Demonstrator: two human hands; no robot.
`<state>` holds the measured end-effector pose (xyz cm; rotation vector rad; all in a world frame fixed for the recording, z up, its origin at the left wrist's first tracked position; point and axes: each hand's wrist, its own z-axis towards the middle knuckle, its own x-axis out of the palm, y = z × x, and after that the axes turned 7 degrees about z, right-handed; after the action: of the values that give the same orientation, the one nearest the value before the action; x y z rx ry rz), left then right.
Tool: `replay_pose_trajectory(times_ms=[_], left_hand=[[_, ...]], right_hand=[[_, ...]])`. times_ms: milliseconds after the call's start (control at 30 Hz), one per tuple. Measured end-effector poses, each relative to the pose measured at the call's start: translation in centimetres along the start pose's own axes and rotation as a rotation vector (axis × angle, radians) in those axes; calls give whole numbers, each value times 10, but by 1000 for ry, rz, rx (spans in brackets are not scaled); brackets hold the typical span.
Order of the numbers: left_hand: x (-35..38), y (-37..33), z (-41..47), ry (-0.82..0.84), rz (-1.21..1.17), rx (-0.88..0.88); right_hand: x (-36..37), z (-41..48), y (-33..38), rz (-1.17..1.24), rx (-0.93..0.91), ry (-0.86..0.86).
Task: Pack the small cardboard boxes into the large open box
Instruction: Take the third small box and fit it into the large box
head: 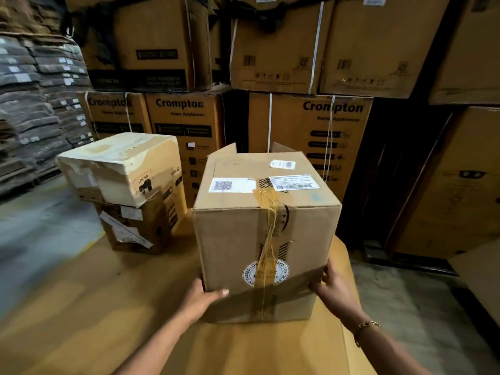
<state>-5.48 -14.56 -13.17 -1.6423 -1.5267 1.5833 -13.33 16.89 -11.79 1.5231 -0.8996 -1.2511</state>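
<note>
Your left grip (201,295) and right grip (328,282) each clasp a low near corner of the taped carton (266,220), which rests on the cardboard sheet (108,307); its walls look stiff and square, it likely carries some weight, and the tape is slick, so hold bare board low at the corners. Flaps stand up at its far end, though blur hides whether that end is open. Count one carton in hand; two smaller boxes stacked at your left, the white-topped box (121,166) on the brown box (138,228); three Crompton cartons (184,115) behind.
</note>
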Motion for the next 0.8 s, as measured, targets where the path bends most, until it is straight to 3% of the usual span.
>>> replay_pose_trajectory(times_ms=[100,200,333,433,567,700,800], left_hand=[[0,-7,-9,19,-76,13],[-27,-38,-27,151,-229,58],[-85,-87,-40,252,-421,282],[-108,-138,-36,173,-447,258],[-102,-188,-31,127,-271,82],[-95,-193,-26,136,-256,31],[-100,-186,-31,158,-260,104]], right_hand=[[-10,-1,1,89,28,24],[-31,3,32,211,56,4],[-63,20,105,502,81,-35],[-71,38,163,301,115,14],[-58,58,200,-14,378,70],[-50,52,204,-11,396,40],[-51,35,203,-22,322,23]])
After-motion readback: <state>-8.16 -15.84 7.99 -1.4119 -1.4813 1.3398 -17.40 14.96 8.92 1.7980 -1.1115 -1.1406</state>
